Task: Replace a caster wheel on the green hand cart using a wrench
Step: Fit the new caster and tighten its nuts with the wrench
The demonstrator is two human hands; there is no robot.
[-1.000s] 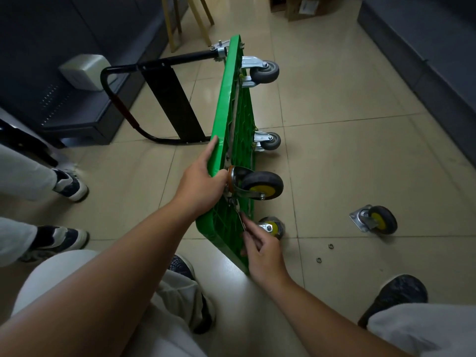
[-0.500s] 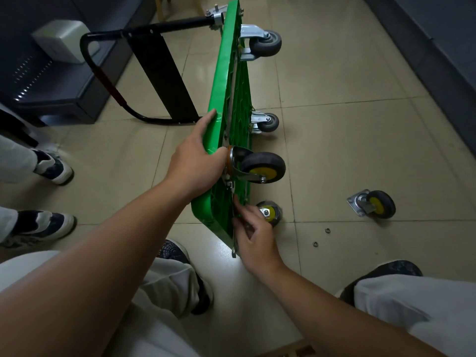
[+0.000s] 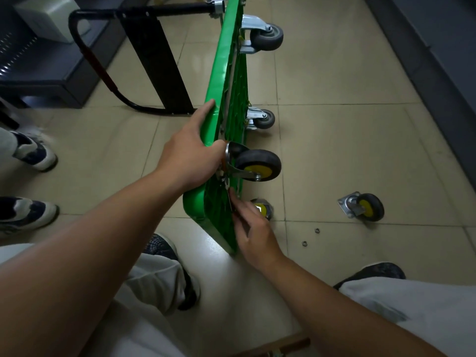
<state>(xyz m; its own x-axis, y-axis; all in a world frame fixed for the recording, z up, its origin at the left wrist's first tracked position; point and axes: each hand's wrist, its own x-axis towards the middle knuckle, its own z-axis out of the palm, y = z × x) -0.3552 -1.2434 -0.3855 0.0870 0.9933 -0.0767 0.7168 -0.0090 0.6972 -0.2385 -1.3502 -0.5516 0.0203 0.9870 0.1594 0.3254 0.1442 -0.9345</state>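
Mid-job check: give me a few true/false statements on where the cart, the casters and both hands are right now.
1. The green cart is tipped up on its side edge. True.
2. The left hand lies flat on the floor. False: it grips the cart's upper edge beside the mounted yellow-hub caster.
3. A loose caster lies on the tiles, apart from the cart. True.
4. The right hand is empty. False: it pinches the wrench against the cart's underside.

head-worn view, looking down, close above hands (image 3: pixel 190 155)

No legible text (anywhere visible)
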